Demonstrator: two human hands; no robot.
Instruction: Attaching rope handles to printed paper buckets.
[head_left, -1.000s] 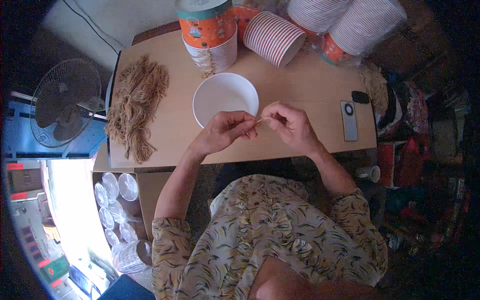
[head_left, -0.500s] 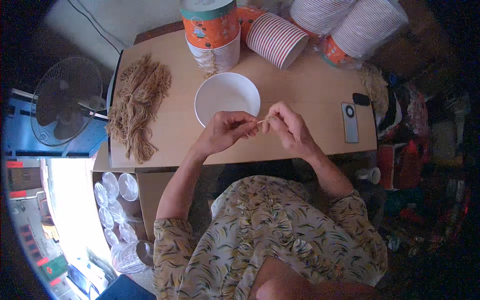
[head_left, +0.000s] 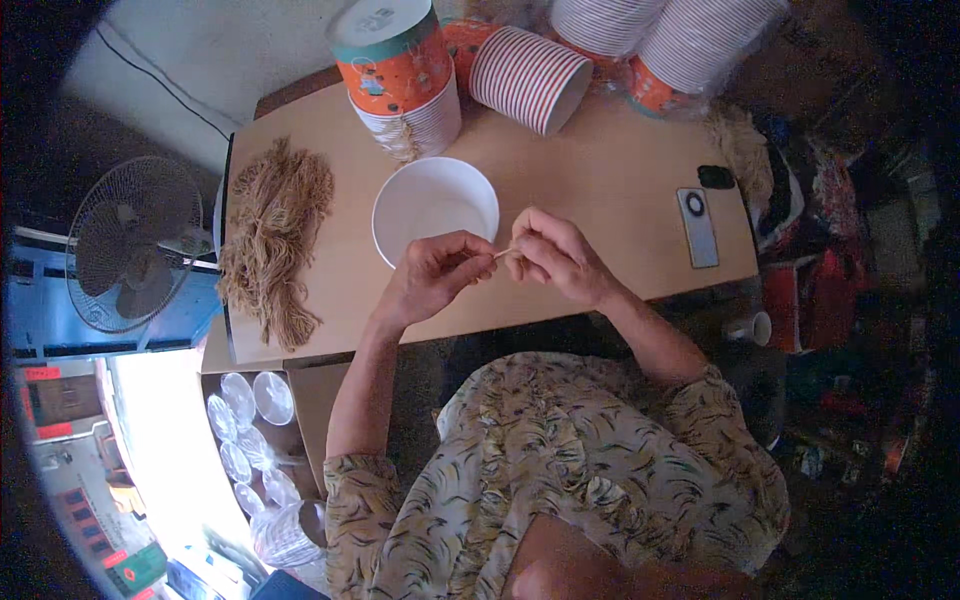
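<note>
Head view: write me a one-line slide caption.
Both hands pinch a thin strand near a white bowl, a bundle of brown cords lying on the table.

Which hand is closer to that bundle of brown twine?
Left. The left hand is right of the bundle of brown twine, by the white bowl; the right hand is farther right.

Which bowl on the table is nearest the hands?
The single white bowl, just beyond the left hand. It stands alone, open top facing up, whereas the others are nested in stacks farther back.
</note>
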